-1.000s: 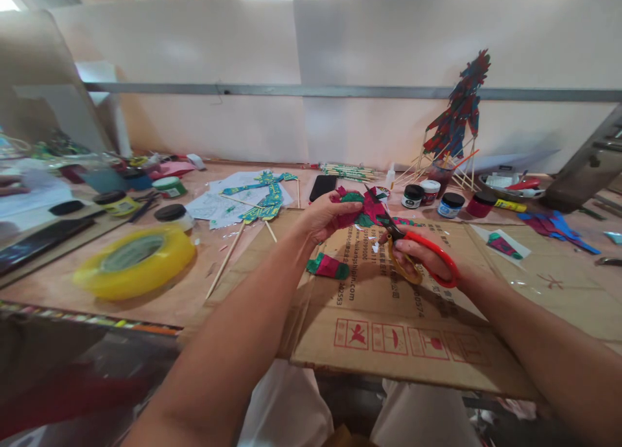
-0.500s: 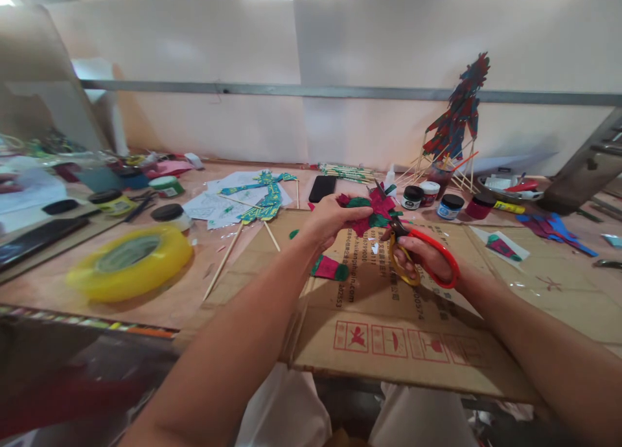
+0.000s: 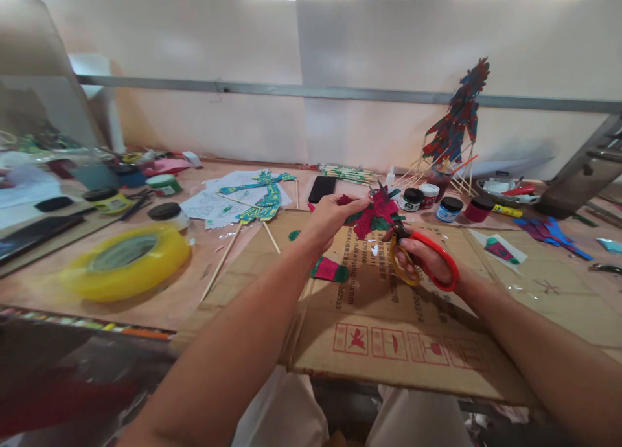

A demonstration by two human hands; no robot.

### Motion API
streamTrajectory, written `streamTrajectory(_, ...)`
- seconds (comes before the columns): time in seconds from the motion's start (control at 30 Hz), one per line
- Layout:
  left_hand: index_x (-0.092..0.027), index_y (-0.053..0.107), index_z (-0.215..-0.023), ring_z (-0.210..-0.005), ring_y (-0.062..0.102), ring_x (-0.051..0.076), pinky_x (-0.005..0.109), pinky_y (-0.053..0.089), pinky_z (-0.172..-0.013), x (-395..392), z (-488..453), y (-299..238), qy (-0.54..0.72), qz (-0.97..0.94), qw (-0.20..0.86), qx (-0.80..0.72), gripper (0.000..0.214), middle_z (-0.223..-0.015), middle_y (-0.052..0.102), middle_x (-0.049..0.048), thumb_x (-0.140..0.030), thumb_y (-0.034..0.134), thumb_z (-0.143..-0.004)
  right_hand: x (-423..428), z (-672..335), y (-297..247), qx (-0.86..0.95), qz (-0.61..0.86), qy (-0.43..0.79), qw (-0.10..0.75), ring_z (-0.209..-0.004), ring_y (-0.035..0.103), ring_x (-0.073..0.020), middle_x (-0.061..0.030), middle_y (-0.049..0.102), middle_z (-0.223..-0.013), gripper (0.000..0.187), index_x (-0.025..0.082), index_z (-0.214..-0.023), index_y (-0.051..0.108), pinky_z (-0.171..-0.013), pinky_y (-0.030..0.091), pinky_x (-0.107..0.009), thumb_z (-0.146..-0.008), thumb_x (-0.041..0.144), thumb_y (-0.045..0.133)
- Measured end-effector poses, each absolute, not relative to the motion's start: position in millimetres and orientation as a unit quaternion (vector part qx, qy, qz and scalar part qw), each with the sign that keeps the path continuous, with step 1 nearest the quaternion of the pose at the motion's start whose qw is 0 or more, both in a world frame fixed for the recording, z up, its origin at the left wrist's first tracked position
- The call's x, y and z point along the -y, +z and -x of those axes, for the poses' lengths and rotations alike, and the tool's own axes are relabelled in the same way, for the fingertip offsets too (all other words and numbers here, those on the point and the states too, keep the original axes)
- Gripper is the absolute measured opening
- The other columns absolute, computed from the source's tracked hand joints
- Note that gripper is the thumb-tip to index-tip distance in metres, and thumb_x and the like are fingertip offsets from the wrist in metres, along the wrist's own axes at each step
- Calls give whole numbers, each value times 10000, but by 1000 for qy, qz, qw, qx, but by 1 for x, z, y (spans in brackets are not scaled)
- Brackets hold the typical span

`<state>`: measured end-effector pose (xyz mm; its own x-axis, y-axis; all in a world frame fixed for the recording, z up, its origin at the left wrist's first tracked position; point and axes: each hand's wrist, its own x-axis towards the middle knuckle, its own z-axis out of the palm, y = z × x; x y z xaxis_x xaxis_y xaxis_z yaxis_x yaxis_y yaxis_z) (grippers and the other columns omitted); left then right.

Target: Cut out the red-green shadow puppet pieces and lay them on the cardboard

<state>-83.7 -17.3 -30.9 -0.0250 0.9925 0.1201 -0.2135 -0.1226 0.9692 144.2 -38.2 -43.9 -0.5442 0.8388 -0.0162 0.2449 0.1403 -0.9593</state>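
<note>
My left hand (image 3: 335,218) pinches a magenta-and-green painted paper cutout (image 3: 378,212) by its left side, above the cardboard sheet (image 3: 408,330). In my right hand (image 3: 424,258) are scissors (image 3: 440,247) with red and yellow handle loops, my fingers through the loops. The blades point up and away, parted, with the cutout at them; exactly where they meet the paper I cannot make out. Below my left hand, another magenta-and-green piece (image 3: 330,269) lies on the cardboard. A small white scrap (image 3: 374,249) lies near the scissors.
A yellow tape roll (image 3: 170,265) and several paint jars (image 3: 164,184) stand to the left. Behind are a blue-green figure on sticks (image 3: 265,197), a phone (image 3: 322,189) and more jars (image 3: 449,208). A tall painted figure (image 3: 459,113) stands on thin sticks at back right.
The cutout has turned in my left hand, so more magenta faces me and its green parts have shifted. The scissor blades now stand apart around its upper edge.
</note>
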Motion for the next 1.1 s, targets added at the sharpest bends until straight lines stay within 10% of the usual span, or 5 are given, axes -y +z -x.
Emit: streamTrajectory(1.1,-184,724,-768,-618,495,91,216,324,-499,35,83,-16,492,-543,489,-473,344,-744,631,-7,-431,942,-667,29,-153,-69,700,312,576,283,-532,504,-180,13,571,-637,277,278,-880,658,-553,449,-349,-963,539,612)
